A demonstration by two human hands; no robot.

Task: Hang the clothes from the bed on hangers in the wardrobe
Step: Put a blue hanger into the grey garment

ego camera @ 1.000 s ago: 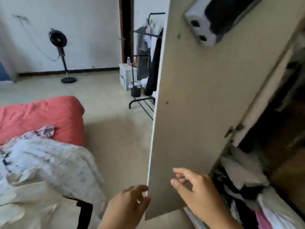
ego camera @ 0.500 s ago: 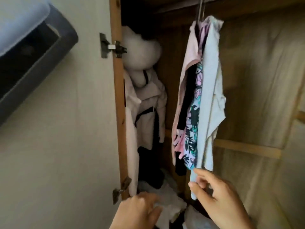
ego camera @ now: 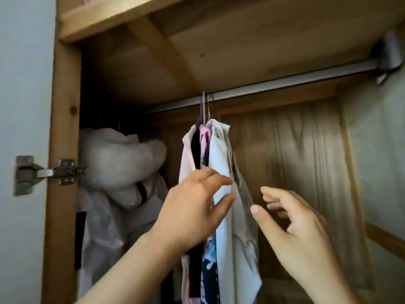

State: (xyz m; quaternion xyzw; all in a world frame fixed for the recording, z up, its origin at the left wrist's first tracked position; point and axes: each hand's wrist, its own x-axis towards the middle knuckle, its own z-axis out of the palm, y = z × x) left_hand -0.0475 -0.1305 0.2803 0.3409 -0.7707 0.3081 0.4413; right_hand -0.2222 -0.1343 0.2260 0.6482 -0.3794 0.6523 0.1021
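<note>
My left hand (ego camera: pixel 192 207) has its fingers loosely spread, touching the bunch of pale soft hanging garments (ego camera: pixel 221 172). My right hand (ego camera: pixel 293 227) is spread open just beside them, holding nothing. The garments hang from the grey metal rail (ego camera: pixel 285 81) inside the brown wooden wardrobe (ego camera: pixel 63 132).

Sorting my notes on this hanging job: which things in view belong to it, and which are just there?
Job: rail; hanger hooks; hung clothes; left hand; right hand.
Just there: white bundle; door hinge; top shelf.
</note>
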